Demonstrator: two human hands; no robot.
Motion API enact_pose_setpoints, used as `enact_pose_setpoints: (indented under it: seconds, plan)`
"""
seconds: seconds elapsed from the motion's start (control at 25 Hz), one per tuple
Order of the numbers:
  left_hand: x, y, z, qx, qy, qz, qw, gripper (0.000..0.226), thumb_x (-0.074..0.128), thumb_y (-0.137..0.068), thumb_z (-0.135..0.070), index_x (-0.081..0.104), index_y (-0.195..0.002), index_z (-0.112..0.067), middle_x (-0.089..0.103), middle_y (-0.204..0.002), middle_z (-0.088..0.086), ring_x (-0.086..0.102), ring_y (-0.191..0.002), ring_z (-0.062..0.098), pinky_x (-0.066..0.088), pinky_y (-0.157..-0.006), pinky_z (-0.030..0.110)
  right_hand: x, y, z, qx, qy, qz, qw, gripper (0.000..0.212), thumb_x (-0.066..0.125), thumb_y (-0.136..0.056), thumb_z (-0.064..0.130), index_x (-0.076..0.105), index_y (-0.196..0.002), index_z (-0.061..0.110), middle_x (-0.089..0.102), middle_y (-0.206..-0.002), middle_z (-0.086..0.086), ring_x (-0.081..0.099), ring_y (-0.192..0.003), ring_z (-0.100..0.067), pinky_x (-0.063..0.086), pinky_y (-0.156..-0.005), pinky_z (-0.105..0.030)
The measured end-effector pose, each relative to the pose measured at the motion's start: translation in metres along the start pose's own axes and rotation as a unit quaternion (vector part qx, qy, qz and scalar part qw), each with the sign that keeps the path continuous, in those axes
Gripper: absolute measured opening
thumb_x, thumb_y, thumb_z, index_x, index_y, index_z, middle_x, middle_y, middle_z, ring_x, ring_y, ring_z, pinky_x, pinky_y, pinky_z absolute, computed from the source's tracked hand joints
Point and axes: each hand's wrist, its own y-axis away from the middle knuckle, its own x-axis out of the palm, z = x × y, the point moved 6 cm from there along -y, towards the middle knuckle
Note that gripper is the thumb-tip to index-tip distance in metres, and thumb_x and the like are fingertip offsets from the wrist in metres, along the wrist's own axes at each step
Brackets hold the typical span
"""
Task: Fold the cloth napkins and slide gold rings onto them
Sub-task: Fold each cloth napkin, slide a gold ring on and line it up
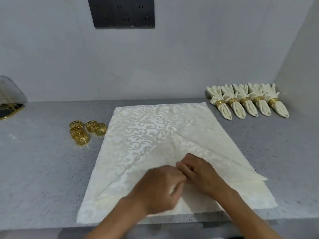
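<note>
**One napkin under your hands, five finished, five rings loose**

You have one cream damask cloth napkin [143,135] spread flat on the grey speckled stone desk [43,161], its woven scroll pattern shiny against a matte ground. The right side is folded in as a long triangular flap whose tip pokes past the napkin's right edge.

Your left hand [158,188] and right hand [200,171] meet near the napkin's front centre, knuckles touching. The fingers of both are curled in and pinch the cloth where they meet; the left hand is blurred, so its exact hold is hard to read.

To your left, just beside the napkin's edge, sit five loose gold metal napkin rings [86,131] with an openwork key pattern, clustered and touching one another.

At the back right, against the wall, lie five folded cream napkins [248,102] in a row, side by side, each cinched by its own gold ring, flared at the top and tapered at the bottom.

On the pale grey wall hangs one black rectangular socket panel [120,13]. At the far left edge rests one black gold-rimmed object [10,109], partly cut off.
</note>
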Motion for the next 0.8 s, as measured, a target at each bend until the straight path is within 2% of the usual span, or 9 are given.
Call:
enact_pose_setpoints:
  seconds: [0.08, 0.16, 0.24, 0.32, 0.44, 0.56, 0.68, 0.76, 0.8]
  plan:
    - [-0.031, 0.004, 0.048, -0.085, 0.039, -0.057, 0.994, 0.023, 0.054, -0.093, -0.017, 0.070, -0.099, -0.032, 0.067, -0.093, -0.021, 0.058, -0.092, 0.000, 0.048, -0.086, 0.024, 0.006, 0.000, 0.001, -0.016, 0.083, -0.017, 0.996, 0.030, 0.054, -0.087, 0.055, 0.065, -0.085, 0.026, 0.057, -0.090, 0.012, 0.053, -0.079, -0.008, 0.042, -0.072, -0.028]
    - [-0.043, 0.006, 0.102, -0.143, 0.049, 0.021, 0.988, 0.040, 0.049, -0.096, -0.003, 0.071, -0.108, -0.034, 0.063, -0.104, -0.019, 0.054, -0.104, 0.003, 0.045, -0.095, 0.031, 0.013, 0.003, 0.001, -0.032, 0.142, -0.026, 0.989, 0.028, 0.056, -0.085, 0.054, 0.067, -0.095, 0.030, 0.056, -0.096, 0.016, 0.053, -0.082, -0.008, 0.041, -0.074, -0.026]
    - [-0.042, 0.008, 0.135, -0.167, 0.082, 0.124, 0.975, 0.050, 0.043, -0.097, 0.002, 0.070, -0.108, -0.038, 0.062, -0.110, -0.005, 0.059, -0.102, 0.017, 0.049, -0.091, 0.043, 0.017, 0.006, 0.001, -0.056, 0.188, -0.033, 0.980, 0.032, 0.046, -0.087, 0.051, 0.067, -0.098, 0.030, 0.056, -0.098, 0.015, 0.055, -0.080, -0.010, 0.042, -0.072, -0.027]
    - [-0.040, 0.006, 0.147, -0.166, 0.117, 0.165, 0.965, 0.051, 0.047, -0.092, 0.001, 0.071, -0.105, -0.043, 0.065, -0.113, -0.004, 0.063, -0.101, 0.026, 0.052, -0.088, 0.049, 0.016, 0.011, 0.003, -0.076, 0.213, -0.062, 0.972, 0.028, 0.044, -0.089, 0.046, 0.066, -0.096, 0.030, 0.056, -0.096, 0.013, 0.054, -0.076, -0.011, 0.042, -0.067, -0.027]
    - [-0.042, 0.000, 0.147, -0.168, 0.172, 0.191, 0.952, 0.033, 0.069, -0.088, -0.008, 0.074, -0.103, -0.038, 0.067, -0.118, -0.016, 0.060, -0.115, 0.009, 0.048, -0.101, 0.037, 0.017, 0.016, 0.011, -0.101, 0.211, -0.076, 0.969, 0.014, 0.047, -0.091, 0.035, 0.060, -0.093, 0.030, 0.052, -0.093, 0.013, 0.047, -0.075, -0.010, 0.038, -0.065, -0.025]
    - [-0.042, 0.002, 0.147, -0.186, 0.212, 0.213, 0.936, 0.027, 0.063, -0.092, -0.003, 0.076, -0.102, -0.025, 0.067, -0.121, -0.018, 0.056, -0.120, 0.000, 0.043, -0.106, 0.028, 0.023, 0.018, 0.021, -0.132, 0.206, -0.062, 0.968, 0.015, 0.047, -0.089, 0.024, 0.061, -0.084, 0.028, 0.049, -0.083, 0.013, 0.042, -0.069, -0.008, 0.036, -0.063, -0.023]
    - [-0.040, -0.003, 0.142, -0.232, 0.271, 0.155, 0.921, 0.021, 0.059, -0.095, -0.009, 0.078, -0.100, -0.019, 0.075, -0.107, -0.001, 0.068, -0.101, 0.012, 0.052, -0.090, 0.029, 0.021, 0.017, 0.018, -0.047, 0.119, -0.053, 0.990, 0.019, 0.048, -0.089, 0.025, 0.064, -0.078, 0.027, 0.053, -0.075, 0.014, 0.047, -0.068, -0.006, 0.039, -0.065, -0.020]
    - [-0.036, -0.015, 0.141, -0.255, 0.259, 0.101, 0.926, 0.012, 0.067, -0.087, -0.016, 0.076, -0.087, -0.008, 0.075, -0.085, 0.005, 0.065, -0.074, 0.013, 0.049, -0.071, 0.032, 0.017, 0.018, 0.014, 0.023, 0.042, -0.056, 0.997, 0.035, 0.047, -0.091, 0.036, 0.052, -0.061, 0.018, 0.047, -0.059, 0.009, 0.044, -0.056, -0.010, 0.036, -0.057, -0.020]
    - [-0.034, -0.021, 0.145, -0.268, 0.230, 0.075, 0.932, 0.015, 0.071, -0.083, -0.021, 0.073, -0.077, -0.008, 0.070, -0.072, 0.001, 0.059, -0.064, 0.011, 0.045, -0.067, 0.032, 0.013, 0.017, 0.014, 0.053, 0.012, -0.061, 0.997, 0.047, 0.047, -0.092, 0.045, 0.041, -0.056, 0.015, 0.040, -0.051, 0.005, 0.037, -0.049, -0.012, 0.033, -0.053, -0.021]
